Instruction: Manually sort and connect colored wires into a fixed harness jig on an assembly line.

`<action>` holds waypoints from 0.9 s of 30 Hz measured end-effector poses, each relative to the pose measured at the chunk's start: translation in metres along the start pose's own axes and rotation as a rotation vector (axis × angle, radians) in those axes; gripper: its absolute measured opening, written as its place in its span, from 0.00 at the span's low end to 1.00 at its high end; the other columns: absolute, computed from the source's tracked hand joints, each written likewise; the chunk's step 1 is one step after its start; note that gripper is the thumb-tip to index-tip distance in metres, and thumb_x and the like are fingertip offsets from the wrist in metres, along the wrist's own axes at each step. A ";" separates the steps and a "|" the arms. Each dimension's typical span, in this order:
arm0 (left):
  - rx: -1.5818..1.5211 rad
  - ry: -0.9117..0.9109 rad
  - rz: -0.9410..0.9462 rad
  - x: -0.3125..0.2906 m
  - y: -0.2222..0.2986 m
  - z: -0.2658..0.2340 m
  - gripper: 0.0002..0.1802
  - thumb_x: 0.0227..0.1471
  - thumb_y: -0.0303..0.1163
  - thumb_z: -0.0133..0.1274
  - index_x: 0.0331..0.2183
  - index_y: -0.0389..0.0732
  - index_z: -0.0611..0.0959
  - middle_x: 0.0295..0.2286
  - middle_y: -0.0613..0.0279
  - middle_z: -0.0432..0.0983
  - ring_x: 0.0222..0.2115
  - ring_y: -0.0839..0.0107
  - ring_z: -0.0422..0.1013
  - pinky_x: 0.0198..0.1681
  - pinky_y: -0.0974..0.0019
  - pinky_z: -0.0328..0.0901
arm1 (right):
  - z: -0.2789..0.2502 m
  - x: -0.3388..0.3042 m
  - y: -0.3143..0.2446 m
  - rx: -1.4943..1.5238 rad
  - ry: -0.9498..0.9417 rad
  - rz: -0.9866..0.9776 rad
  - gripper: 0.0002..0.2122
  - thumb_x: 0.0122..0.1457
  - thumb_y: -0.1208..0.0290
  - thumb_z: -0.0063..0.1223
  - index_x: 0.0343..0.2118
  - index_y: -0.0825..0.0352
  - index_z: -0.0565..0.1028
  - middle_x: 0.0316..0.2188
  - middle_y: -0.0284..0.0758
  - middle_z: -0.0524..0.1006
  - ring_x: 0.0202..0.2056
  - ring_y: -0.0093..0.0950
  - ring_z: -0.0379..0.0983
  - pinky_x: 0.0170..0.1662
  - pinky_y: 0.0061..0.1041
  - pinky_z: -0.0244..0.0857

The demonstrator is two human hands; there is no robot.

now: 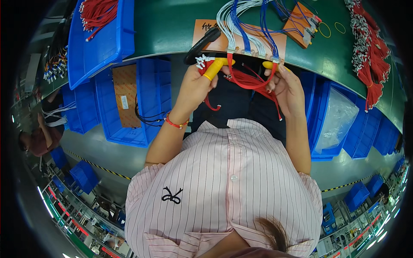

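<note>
My left hand (197,86), with yellow finger cots, is closed around a bunch of red cables (247,78) whose white plug ends stick out beside the thumb. Its covered fingertip reaches to the left end of a red ribbon cable (251,87). That ribbon hangs in a loop between two sockets in a row of white connectors (260,54) at the table's edge. At the loop's right end, my right hand (289,88) pinches the cable by its plug, a yellow cot on one finger. White wires (228,19) and blue wires (263,23) run back from the connectors.
A black-handled tool (204,45) lies by the orange board (198,31). Another orange block (302,26) with clips sits farther back. Red cables fill a blue bin (124,38) at left; more red bundles (371,56) lie at right. Blue bins (148,92) stand below the table.
</note>
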State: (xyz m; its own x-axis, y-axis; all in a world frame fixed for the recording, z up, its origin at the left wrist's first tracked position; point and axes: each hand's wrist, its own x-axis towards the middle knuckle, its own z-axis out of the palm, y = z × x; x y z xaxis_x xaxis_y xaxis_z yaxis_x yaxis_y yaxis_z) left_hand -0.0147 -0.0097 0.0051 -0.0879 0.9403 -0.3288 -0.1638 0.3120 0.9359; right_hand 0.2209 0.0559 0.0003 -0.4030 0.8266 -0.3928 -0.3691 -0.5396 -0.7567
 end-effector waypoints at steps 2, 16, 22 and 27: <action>-0.020 0.011 -0.015 0.006 -0.004 0.006 0.14 0.61 0.34 0.46 0.34 0.36 0.84 0.17 0.72 0.70 0.14 0.87 0.58 0.16 0.78 0.51 | -0.018 0.003 0.016 -0.326 0.070 -0.134 0.14 0.64 0.66 0.48 0.43 0.73 0.75 0.33 0.35 0.77 0.26 0.20 0.67 0.33 0.21 0.64; -0.424 -0.174 0.012 0.019 -0.005 0.028 0.18 0.65 0.35 0.41 0.31 0.33 0.79 0.26 0.59 0.76 0.26 0.74 0.71 0.36 0.67 0.66 | -0.016 0.019 0.053 -1.352 0.104 -0.615 0.07 0.55 0.73 0.58 0.35 0.71 0.78 0.30 0.42 0.77 0.32 0.38 0.73 0.39 0.33 0.66; -0.523 -0.368 -0.436 -0.027 0.001 0.026 0.19 0.63 0.38 0.44 0.23 0.37 0.75 0.11 0.76 0.55 0.09 0.84 0.50 0.14 0.74 0.48 | 0.003 -0.002 0.038 -0.960 0.136 -0.532 0.05 0.57 0.77 0.56 0.36 0.72 0.77 0.28 0.36 0.75 0.26 0.24 0.73 0.31 0.21 0.66; -0.503 -0.233 -0.340 -0.039 -0.012 0.027 0.12 0.62 0.35 0.47 0.31 0.38 0.77 0.15 0.75 0.59 0.12 0.86 0.51 0.15 0.76 0.44 | 0.011 -0.010 0.033 -1.031 0.128 -0.747 0.06 0.54 0.79 0.59 0.33 0.73 0.76 0.29 0.34 0.74 0.23 0.21 0.72 0.26 0.20 0.65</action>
State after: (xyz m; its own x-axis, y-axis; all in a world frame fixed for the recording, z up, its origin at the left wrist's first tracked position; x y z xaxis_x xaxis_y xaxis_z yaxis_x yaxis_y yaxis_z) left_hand 0.0175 -0.0460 0.0104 0.2560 0.8228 -0.5074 -0.5904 0.5487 0.5919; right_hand 0.2032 0.0286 -0.0146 -0.2750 0.9143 0.2973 0.3707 0.3862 -0.8446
